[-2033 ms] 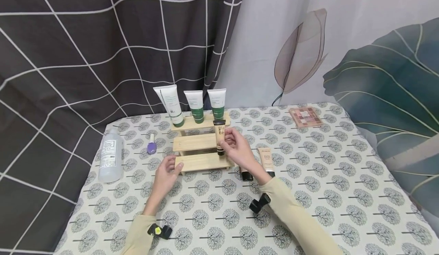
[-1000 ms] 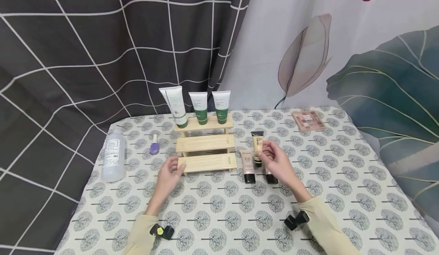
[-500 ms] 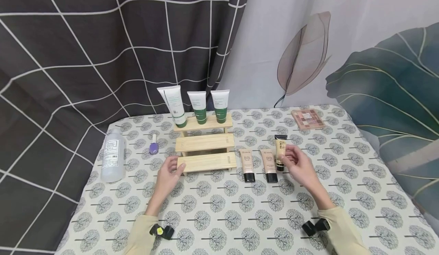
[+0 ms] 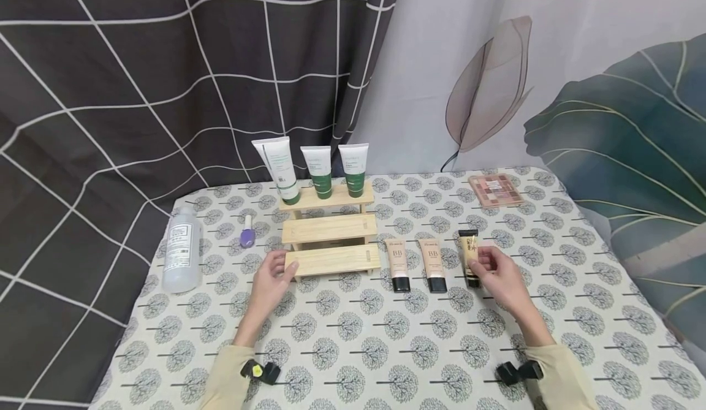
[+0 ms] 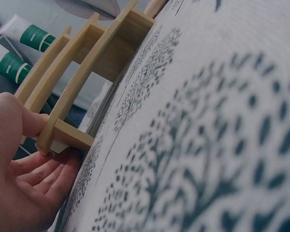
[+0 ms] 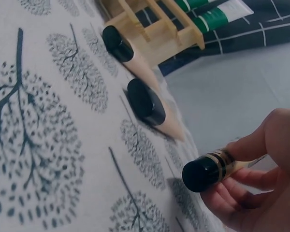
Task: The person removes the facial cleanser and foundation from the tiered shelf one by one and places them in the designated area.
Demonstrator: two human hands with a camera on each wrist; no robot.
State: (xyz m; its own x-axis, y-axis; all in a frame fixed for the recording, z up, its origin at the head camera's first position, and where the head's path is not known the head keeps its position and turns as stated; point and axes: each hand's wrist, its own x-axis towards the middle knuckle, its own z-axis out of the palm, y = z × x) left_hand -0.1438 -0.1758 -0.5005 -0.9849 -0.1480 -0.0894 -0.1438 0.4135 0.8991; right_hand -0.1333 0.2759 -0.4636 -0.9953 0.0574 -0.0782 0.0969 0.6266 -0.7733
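Observation:
My right hand (image 4: 501, 275) pinches a gold cosmetic tube (image 4: 470, 257) with black ends, close over the cloth at the right of two BB cream tubes. Its black cap (image 6: 203, 174) points toward the right wrist camera. The nearer BB cream tube (image 4: 432, 265) and the other BB cream tube (image 4: 398, 265) lie side by side, black caps toward me. With thumb and fingers my left hand (image 4: 271, 282) grips the left end of the lowest step on a wooden three-tier stand (image 4: 331, 259). Three white-and-green tubes (image 4: 318, 172) stand on the top step.
A clear bottle (image 4: 182, 250) stands at the left of the table. Between it and the stand lies a purple nail polish bottle (image 4: 247, 233). An eyeshadow palette (image 4: 494, 190) lies at the back right. Curtains (image 4: 220, 60) hang behind the patterned tablecloth (image 4: 353, 361).
My right hand has carried the gold tube from the stand's middle step rightward past both BB cream tubes, then lower toward the cloth. My left hand keeps its grip on the stand.

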